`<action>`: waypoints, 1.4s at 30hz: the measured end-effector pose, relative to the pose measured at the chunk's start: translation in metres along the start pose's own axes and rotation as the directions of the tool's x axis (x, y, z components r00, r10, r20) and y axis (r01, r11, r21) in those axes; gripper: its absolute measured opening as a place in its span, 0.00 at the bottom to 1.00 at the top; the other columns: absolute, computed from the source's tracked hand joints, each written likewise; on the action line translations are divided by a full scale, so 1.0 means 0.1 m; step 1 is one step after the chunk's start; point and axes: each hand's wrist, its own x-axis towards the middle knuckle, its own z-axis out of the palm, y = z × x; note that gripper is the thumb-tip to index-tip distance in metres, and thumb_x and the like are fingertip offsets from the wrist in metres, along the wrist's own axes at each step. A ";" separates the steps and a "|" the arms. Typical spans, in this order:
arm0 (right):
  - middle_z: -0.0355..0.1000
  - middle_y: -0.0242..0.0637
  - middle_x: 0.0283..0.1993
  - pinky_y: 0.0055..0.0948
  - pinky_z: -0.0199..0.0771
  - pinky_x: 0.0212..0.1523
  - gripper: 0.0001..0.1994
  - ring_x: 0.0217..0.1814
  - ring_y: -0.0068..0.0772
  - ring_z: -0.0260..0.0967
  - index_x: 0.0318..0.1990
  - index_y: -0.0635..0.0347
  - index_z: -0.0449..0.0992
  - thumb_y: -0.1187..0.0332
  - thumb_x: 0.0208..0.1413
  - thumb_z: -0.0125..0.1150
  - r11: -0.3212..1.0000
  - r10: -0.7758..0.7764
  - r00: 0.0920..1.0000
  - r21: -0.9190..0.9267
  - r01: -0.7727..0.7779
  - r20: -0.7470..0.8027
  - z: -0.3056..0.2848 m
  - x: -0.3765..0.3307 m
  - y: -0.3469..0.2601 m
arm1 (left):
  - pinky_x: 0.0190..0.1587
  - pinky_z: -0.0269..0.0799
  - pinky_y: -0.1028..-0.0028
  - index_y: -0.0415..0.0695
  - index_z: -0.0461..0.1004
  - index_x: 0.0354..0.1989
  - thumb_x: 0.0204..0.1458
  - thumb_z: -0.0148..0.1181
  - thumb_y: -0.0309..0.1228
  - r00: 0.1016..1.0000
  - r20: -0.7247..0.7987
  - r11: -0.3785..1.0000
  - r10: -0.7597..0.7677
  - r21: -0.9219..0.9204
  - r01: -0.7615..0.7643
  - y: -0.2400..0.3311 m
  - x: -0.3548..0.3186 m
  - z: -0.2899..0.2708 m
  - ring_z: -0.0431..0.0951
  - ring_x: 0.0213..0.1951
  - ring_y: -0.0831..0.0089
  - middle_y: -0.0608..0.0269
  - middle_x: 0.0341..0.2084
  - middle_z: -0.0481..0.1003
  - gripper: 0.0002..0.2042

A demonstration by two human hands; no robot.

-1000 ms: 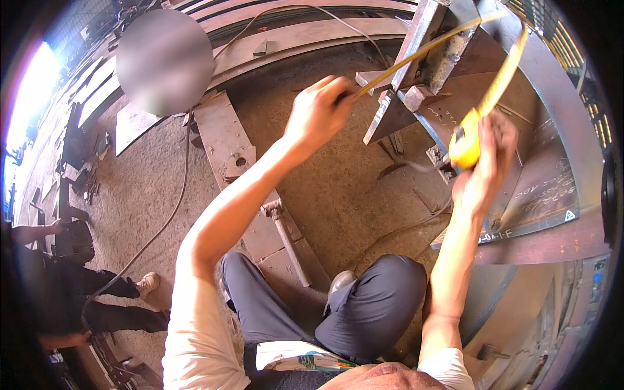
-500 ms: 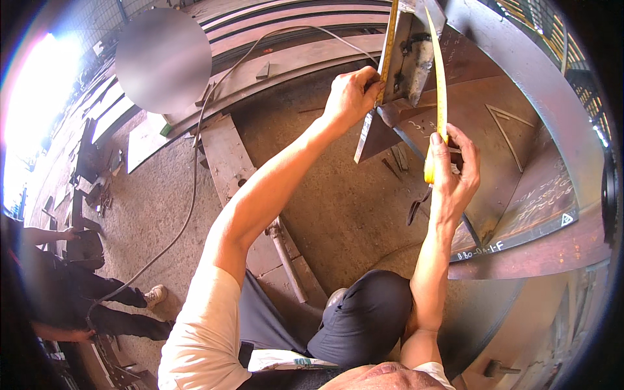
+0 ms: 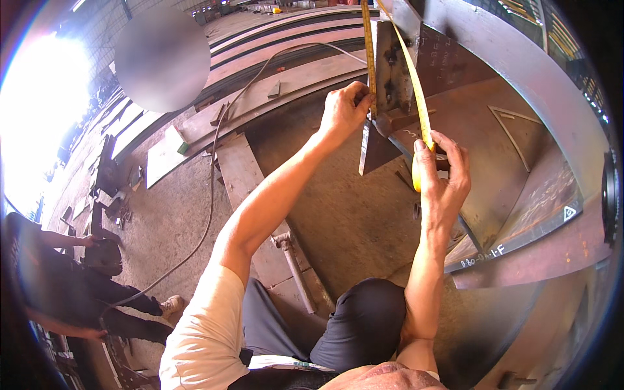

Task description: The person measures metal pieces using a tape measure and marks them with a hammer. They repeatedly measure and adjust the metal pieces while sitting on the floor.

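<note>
Yellow tape [image 3: 416,97] now runs nearly straight up the steel bracket [image 3: 390,62], where a second ago it slanted across — so the measure looks lined up for a reading along that upright edge. The left hand [image 3: 344,110] has moved in to pinch the tape's other run against the bracket's left edge, its grip closed on the blade. The right hand [image 3: 442,179], just below and right of the bracket, is wrapped shut around the tape's case — a cable [image 3: 211,188] trails off left of the bracket.
</note>
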 end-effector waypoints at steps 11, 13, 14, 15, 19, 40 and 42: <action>0.72 0.38 0.40 0.32 0.73 0.39 0.13 0.40 0.32 0.72 0.44 0.60 0.80 0.65 0.53 0.70 0.999 -0.011 0.999 0.030 0.012 -0.040 -0.02 0.01 0.06 | 0.28 0.70 0.74 0.38 0.80 0.36 0.53 0.67 0.33 1.000 0.007 1.000 0.011 0.013 -0.011 -0.03 0.03 0.02 0.73 0.22 0.79 0.61 0.20 0.78 0.10; 0.72 0.38 0.40 0.32 0.73 0.39 0.13 0.40 0.32 0.72 0.44 0.60 0.80 0.65 0.53 0.70 1.000 -0.005 0.999 0.030 0.007 -0.041 -0.02 0.00 0.07 | 0.28 0.70 0.74 0.38 0.80 0.36 0.53 0.67 0.33 1.000 0.002 1.000 -0.005 0.000 0.005 -0.04 0.02 0.02 0.74 0.22 0.78 0.60 0.20 0.79 0.10; 0.72 0.38 0.39 0.32 0.73 0.39 0.13 0.40 0.33 0.72 0.44 0.60 0.80 0.65 0.53 0.70 0.999 0.007 0.999 0.037 -0.006 -0.039 -0.02 0.00 0.06 | 0.29 0.71 0.74 0.38 0.80 0.36 0.53 0.67 0.33 1.000 0.001 1.000 -0.020 0.002 0.020 -0.04 0.02 0.01 0.74 0.22 0.78 0.60 0.20 0.79 0.10; 0.72 0.38 0.39 0.32 0.73 0.39 0.13 0.40 0.33 0.72 0.44 0.60 0.80 0.65 0.53 0.70 0.999 0.020 0.999 0.043 -0.019 -0.039 -0.03 -0.01 0.06 | 0.29 0.71 0.74 0.38 0.80 0.36 0.53 0.67 0.33 0.999 0.002 0.999 -0.033 0.003 0.033 -0.02 0.02 0.02 0.75 0.22 0.78 0.59 0.20 0.79 0.10; 0.72 0.38 0.39 0.31 0.72 0.39 0.14 0.39 0.32 0.71 0.45 0.59 0.80 0.64 0.53 0.70 0.997 0.043 0.998 0.062 -0.040 -0.046 -0.03 0.00 0.05 | 0.31 0.73 0.74 0.37 0.80 0.36 0.53 0.67 0.33 0.999 0.013 0.999 -0.038 0.016 0.038 0.05 0.03 0.02 0.77 0.23 0.76 0.58 0.21 0.79 0.10; 0.71 0.36 0.39 0.32 0.74 0.36 0.15 0.37 0.31 0.73 0.44 0.57 0.80 0.61 0.52 0.71 0.998 0.054 0.998 0.046 -0.053 -0.036 -0.06 0.01 0.10 | 0.30 0.74 0.75 0.36 0.80 0.32 0.53 0.66 0.32 0.998 -0.023 0.997 -0.053 0.048 0.054 0.05 0.02 0.08 0.78 0.24 0.77 0.59 0.23 0.81 0.10; 0.71 0.37 0.39 0.31 0.74 0.36 0.15 0.37 0.32 0.73 0.44 0.57 0.80 0.61 0.52 0.71 0.998 0.044 0.998 0.052 -0.042 -0.037 -0.05 0.01 0.11 | 0.30 0.74 0.75 0.36 0.80 0.33 0.53 0.66 0.32 0.999 -0.021 0.998 -0.044 0.037 0.045 0.04 0.02 0.08 0.78 0.24 0.77 0.59 0.23 0.81 0.10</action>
